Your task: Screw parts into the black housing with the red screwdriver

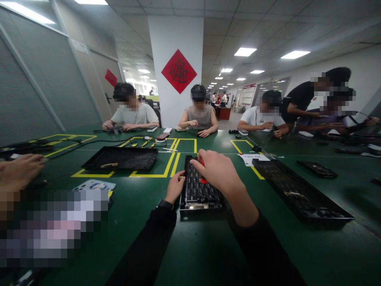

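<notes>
In front of me on the green table lies an opened black keyboard case (205, 194), its long side running away from me. Rows of dark parts fill it, and a pale strip shows at the near end. My right hand (222, 171) is over the case with its fingers closed on a red-handled screwdriver (203, 179). The screwdriver points down into the case; its tip is hidden. At the left rim, my left hand (175, 186) has its thumb and fingers closed against the case edge.
A black tray (143, 161) lies to the left, and a long black tray (300, 192) to the right beside a paper label (253, 159). A smaller black part (318, 169) lies farther right. Another person's hand (22, 171) reaches in from the left. Several people work across the table.
</notes>
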{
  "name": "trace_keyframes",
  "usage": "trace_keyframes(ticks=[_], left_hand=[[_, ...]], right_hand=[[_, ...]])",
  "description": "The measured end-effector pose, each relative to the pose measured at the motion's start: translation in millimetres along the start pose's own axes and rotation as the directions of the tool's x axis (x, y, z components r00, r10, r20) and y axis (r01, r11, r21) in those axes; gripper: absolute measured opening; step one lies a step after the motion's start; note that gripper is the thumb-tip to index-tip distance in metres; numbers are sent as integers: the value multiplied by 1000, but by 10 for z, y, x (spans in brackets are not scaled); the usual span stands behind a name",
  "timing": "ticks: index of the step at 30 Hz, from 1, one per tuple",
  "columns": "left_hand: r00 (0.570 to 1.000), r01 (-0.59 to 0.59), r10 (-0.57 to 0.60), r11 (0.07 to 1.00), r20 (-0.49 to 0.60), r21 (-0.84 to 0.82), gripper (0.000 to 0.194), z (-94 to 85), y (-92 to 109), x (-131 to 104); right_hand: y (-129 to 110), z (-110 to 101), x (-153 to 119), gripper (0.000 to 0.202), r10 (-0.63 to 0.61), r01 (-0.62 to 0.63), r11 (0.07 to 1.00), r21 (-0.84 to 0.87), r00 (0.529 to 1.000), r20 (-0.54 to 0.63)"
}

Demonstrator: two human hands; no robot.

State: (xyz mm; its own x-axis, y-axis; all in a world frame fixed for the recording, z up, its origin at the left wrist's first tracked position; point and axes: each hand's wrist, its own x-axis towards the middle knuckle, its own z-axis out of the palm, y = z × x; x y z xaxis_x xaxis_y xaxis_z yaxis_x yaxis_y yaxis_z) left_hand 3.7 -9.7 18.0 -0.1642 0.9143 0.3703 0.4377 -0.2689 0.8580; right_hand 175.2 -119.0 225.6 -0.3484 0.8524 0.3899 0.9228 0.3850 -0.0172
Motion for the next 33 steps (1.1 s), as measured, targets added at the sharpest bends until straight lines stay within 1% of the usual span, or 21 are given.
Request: trace_keyframes(ticks=[2,5,7,12,20,23,26,28,30,31,33], left_hand=[[1000,0,0,1000,-3,-2,33,2,2,-1],[1000,9,-9,1000,-3,-2,32,0,5,-3],[1000,11,-11,1000,0,-2,32,-2,5,-6],[1000,-1,1,1000,7,2,34,0,-3,-8],[1000,23,-23,1000,3,4,34,-9,7,-9],[1000,30,-30,1000,3,7,34,-9,2,-8],[1000,23,-23,1000,9,14,35,-3,-14,-8],[1000,20,-20,1000,12,18,34,-5,-2,-13],[1000,-8,8,1000,-10,31,33,-23,58,-28],[999,-38,39,999,-27,38,33,-39,111,-41],[990,-136,137,990,-45,24,31,-83,258,-77]], right_hand=[[0,-9,-2,28,8,-8,1000,-16,1000,3],[9,-17,-15,22,-15,15,1000,-13,1000,1],[14,-16,-22,24,-28,27,1000,-6,1000,-11],[10,13,-3,35,3,-3,1000,0,999,-33],[23,27,19,22,17,-17,1000,-8,1000,-13],[32,28,13,23,13,-13,1000,0,1000,-22],[33,28,10,29,21,-21,1000,-2,999,-27],[30,27,10,28,22,-23,1000,-13,999,-23],[24,23,10,24,29,-29,999,-25,999,-23],[21,21,9,22,31,-31,999,-25,999,-23],[19,15,7,22,32,-32,999,-18,999,-24]])
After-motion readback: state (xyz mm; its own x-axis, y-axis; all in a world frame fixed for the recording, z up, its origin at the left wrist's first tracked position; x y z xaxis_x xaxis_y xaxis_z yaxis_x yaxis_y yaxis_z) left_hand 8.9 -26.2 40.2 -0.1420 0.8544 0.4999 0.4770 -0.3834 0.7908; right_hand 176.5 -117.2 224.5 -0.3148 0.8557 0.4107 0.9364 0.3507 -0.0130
